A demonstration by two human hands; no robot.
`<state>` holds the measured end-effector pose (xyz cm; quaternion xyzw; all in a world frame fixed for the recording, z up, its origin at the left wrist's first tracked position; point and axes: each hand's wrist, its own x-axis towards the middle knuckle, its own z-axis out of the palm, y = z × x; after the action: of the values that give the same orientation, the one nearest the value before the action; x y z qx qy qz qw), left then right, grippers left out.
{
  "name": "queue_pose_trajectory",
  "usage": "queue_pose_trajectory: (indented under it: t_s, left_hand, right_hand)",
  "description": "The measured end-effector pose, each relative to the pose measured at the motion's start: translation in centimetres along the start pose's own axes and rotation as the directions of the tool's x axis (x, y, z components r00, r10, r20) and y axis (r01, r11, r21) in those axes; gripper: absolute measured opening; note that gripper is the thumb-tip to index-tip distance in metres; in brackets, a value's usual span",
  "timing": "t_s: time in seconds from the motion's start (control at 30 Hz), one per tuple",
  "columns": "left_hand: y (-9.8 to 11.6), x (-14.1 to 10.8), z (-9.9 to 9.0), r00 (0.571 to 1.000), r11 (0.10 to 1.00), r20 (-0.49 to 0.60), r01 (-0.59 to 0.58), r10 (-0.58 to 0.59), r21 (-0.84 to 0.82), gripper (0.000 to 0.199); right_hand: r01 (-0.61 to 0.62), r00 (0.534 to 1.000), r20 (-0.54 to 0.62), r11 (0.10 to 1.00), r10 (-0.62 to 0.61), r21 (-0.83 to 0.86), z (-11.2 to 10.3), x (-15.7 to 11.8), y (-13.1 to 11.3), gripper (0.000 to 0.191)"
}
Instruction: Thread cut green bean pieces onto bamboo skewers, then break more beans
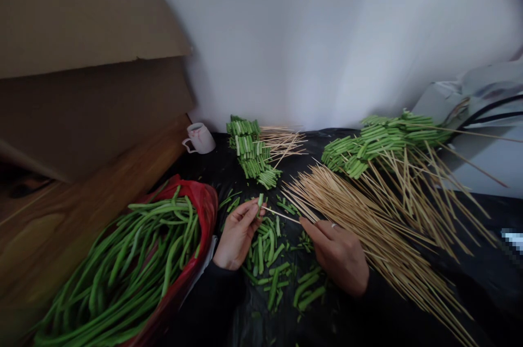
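My left hand (239, 232) pinches a short green bean piece (260, 201) upright between thumb and fingers. A thin wooden skewer (281, 215) runs from that piece to my right hand (341, 254), whose fingers are closed on it. The skewer's tip is at the bean piece; whether it has gone in is too small to tell. Cut bean pieces (267, 243) lie loose below and between my hands. Beside my right hand is a large pile of bare skewers (368, 211).
Threaded bean skewers are stacked at the back centre (249, 148) and back right (379, 140). A red bag (208, 202) of long beans (122, 265) sits at left. Behind it are a white mug (200, 138) and a cardboard box (93, 113). Black sheeting (212, 172) covers the surface.
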<state>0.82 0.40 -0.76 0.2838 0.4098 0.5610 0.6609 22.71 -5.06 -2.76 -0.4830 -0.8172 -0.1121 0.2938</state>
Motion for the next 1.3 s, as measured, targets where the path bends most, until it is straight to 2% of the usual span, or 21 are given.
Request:
queue_pose_trajectory:
  t_s: [0.17, 0.57, 0.87, 1.13, 1.3]
  left_hand:
    - [0.0, 0.0, 0.1, 0.999, 0.998, -0.028, -0.029, 0.03, 0.048, 0.029]
    - [-0.1, -0.1, 0.0, 0.995, 0.976, -0.002, -0.096, 0.098, 0.195, 0.033]
    - [0.6, 0.0, -0.3, 0.997, 0.997, -0.002, 0.081, -0.081, -0.011, 0.028]
    - [0.5, -0.1, -0.4, 0.99, 0.993, 0.079, 0.121, -0.12, 0.003, 0.024]
    - [0.5, -0.2, -0.2, 0.986, 0.989, 0.09, 0.145, -0.144, -0.014, 0.024]
  right_hand:
    - [0.03, 0.999, -0.023, 0.999, -0.03, -0.02, -0.1, 0.0, 0.0, 0.037]
    - [0.024, 0.997, -0.075, 0.999, -0.02, 0.044, 0.3, 0.0, -0.5, 0.032]
    - [0.008, 0.997, -0.072, 0.996, -0.002, 0.085, 0.2, -0.1, -0.7, 0.03]
    - [0.017, 0.992, -0.127, 0.994, -0.004, 0.106, 0.1, -0.1, -1.0, 0.031]
    - [-0.003, 0.991, -0.131, 0.996, 0.015, 0.09, -0.1, 0.0, -1.3, 0.031]
